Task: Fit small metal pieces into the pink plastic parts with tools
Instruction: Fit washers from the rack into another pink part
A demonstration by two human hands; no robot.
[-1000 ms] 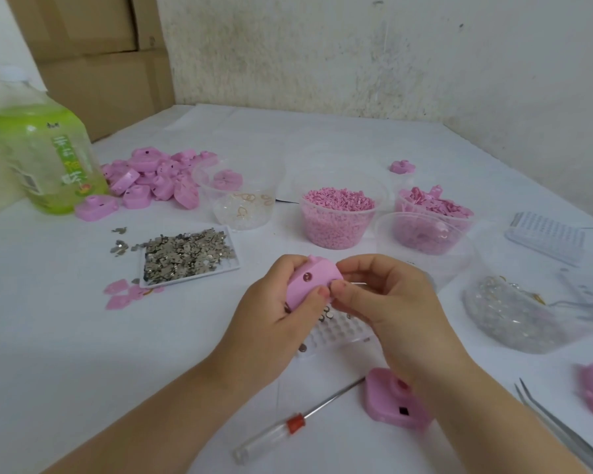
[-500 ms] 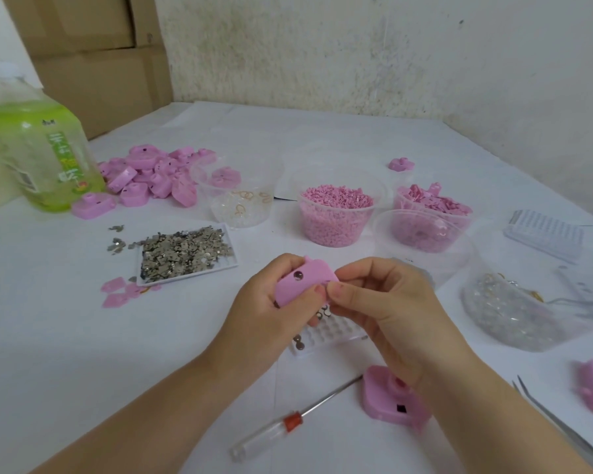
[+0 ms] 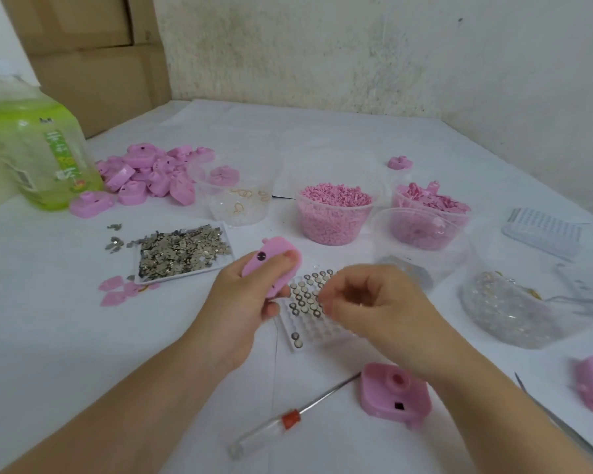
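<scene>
My left hand (image 3: pixel 240 309) grips a pink plastic part (image 3: pixel 271 258) with a dark round hole in its face, held up above the table. My right hand (image 3: pixel 374 309) hovers to its right, fingers curled down over a clear grid tray (image 3: pixel 302 323) of small round metal pieces. Motion blur hides whether those fingertips pinch a piece. A second pink part (image 3: pixel 394 391) lies near my right wrist. A screwdriver (image 3: pixel 288 419) with a clear handle lies in front, and tweezers (image 3: pixel 562 429) lie at the lower right.
A white tray of metal flakes (image 3: pixel 182 251) sits to the left, a heap of pink parts (image 3: pixel 151 176) and a green bottle (image 3: pixel 38 152) behind it. Tubs of pink granules (image 3: pixel 334 213) and pink bits (image 3: pixel 428 203) stand behind. A clear bead bag (image 3: pixel 507 309) lies right.
My right hand has let go of the pink part and dropped right onto the grid tray. My left hand has shifted the part slightly left and tilted it.
</scene>
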